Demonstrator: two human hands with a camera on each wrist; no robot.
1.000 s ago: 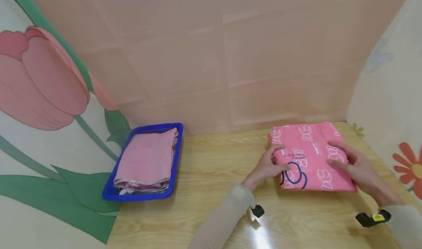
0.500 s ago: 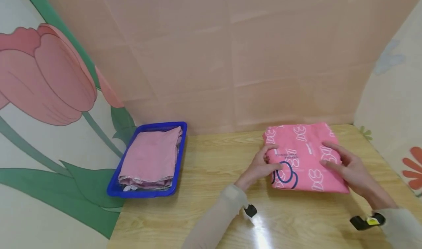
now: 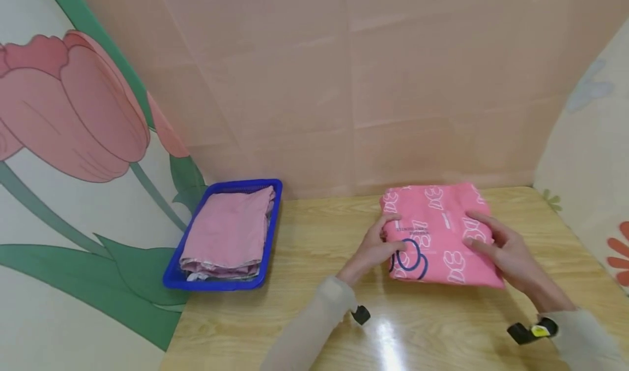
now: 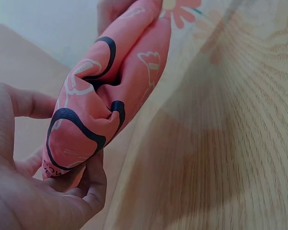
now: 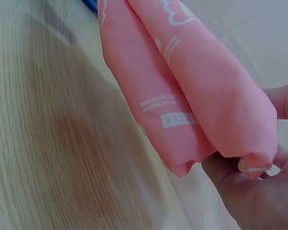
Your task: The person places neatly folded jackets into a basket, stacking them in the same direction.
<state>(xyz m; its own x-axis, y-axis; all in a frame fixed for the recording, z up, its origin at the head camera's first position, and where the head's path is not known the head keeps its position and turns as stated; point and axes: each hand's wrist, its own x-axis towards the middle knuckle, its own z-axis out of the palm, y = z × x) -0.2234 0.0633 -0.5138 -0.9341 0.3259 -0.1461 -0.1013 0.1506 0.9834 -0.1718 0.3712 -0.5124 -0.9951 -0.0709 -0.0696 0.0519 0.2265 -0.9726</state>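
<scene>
A folded pink cloth [image 3: 437,234] with white line prints and dark blue rings is held up over the right half of the table. My left hand [image 3: 373,245] grips its left edge, with the thumb on the upper face. On the opposite edge my right hand [image 3: 511,256] holds it the same way, thumb on top. In the left wrist view the cloth [image 4: 86,100] shows a creased side between the thumb and curled fingers. The right wrist view shows two thick folded layers of the cloth [image 5: 201,86], gripped at one end by the right hand [image 5: 259,191].
A blue plastic basket [image 3: 276,223] stands at the table's left, holding a stack of folded light pink cloths [image 3: 228,229]. The wooden table [image 3: 319,240] meets a beige sheet [image 3: 295,87] behind. Flower-printed panels [image 3: 589,158] flank both sides.
Both hands have carried the folded pink cloth leftward, towards the blue basket. Their hold on it looks the same. The head view has shifted slightly.
</scene>
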